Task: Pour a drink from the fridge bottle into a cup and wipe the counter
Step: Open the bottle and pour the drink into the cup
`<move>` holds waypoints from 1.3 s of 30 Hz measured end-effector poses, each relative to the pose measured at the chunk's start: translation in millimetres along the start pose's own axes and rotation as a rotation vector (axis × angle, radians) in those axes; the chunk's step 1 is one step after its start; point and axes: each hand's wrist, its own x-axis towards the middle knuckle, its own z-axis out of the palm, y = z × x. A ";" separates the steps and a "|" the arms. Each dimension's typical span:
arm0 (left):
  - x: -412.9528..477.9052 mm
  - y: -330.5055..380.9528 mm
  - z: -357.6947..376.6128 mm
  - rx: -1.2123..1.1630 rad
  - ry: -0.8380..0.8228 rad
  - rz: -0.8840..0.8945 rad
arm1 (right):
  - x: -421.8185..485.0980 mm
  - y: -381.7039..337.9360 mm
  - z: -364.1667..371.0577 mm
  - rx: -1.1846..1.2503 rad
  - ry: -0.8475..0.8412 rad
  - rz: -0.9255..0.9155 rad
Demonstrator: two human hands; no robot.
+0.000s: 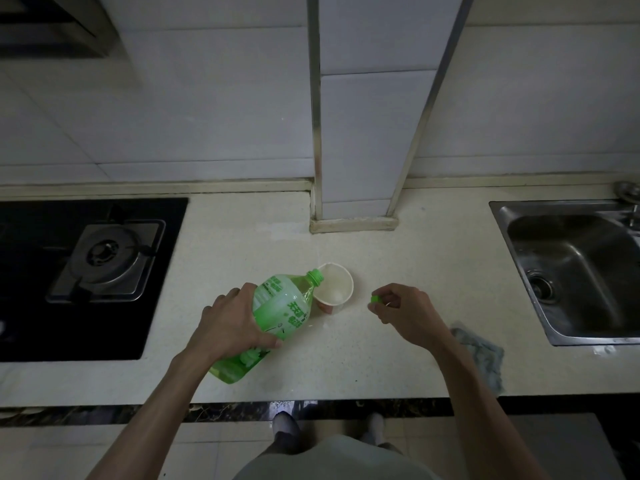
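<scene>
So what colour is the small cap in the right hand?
Bright green plastic screw cap, matching the bottle; head view.

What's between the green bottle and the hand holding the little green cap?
The paper cup stands between the green bottle and the right hand, seen in the head view.

The left hand (232, 323) covers the middle of the green bottle (277, 306). The picture's right edge cuts off the sink (568, 265).

cup (335, 288) between stove (104, 261), sink (571, 268)
</scene>
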 end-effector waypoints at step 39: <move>6.3 2.6 -6.9 0.049 -0.002 0.019 | -0.1 -0.3 0.6 0.031 0.004 0.030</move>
